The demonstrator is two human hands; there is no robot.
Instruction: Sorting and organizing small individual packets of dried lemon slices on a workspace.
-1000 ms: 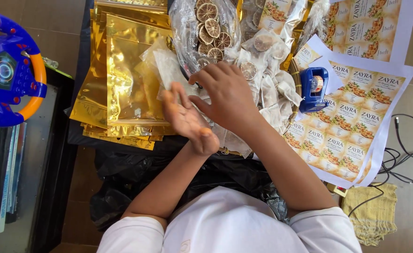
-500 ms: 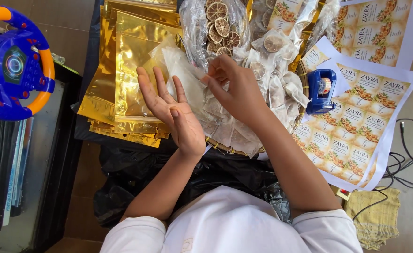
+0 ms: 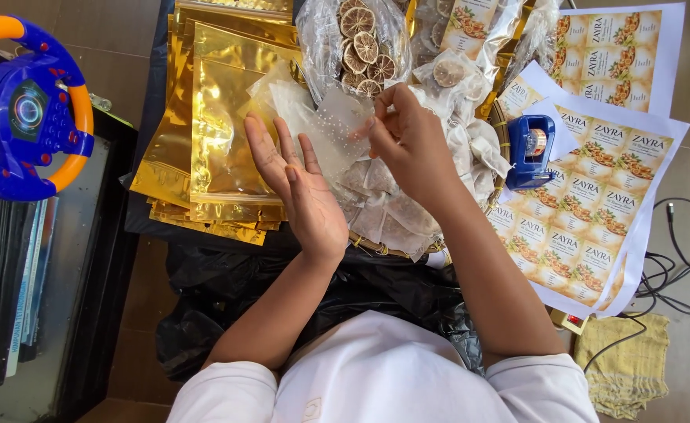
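a small clear dotted pouch (image 3: 335, 129) is pinched at its right edge by the fingertips of the right hand (image 3: 408, 141), whose grip is clenched on it. the pouch is held up in the middle of the scene, above a heap of filled clear sachets (image 3: 396, 207). the left hand (image 3: 302, 192) is held flat just left of the pouch, fingers spread and palm turned right, its grip released and nothing grasped. a stack of gold foil bags (image 3: 220, 133) is seen at the left. a clear bag of dried citrus slices (image 3: 361, 47) lies at the far side. a blue tape dispenser (image 3: 529, 149) sits on sheets of printed labels (image 3: 596, 219) at the right. a blue and orange toy steering wheel (image 3: 24, 110) lies far left.
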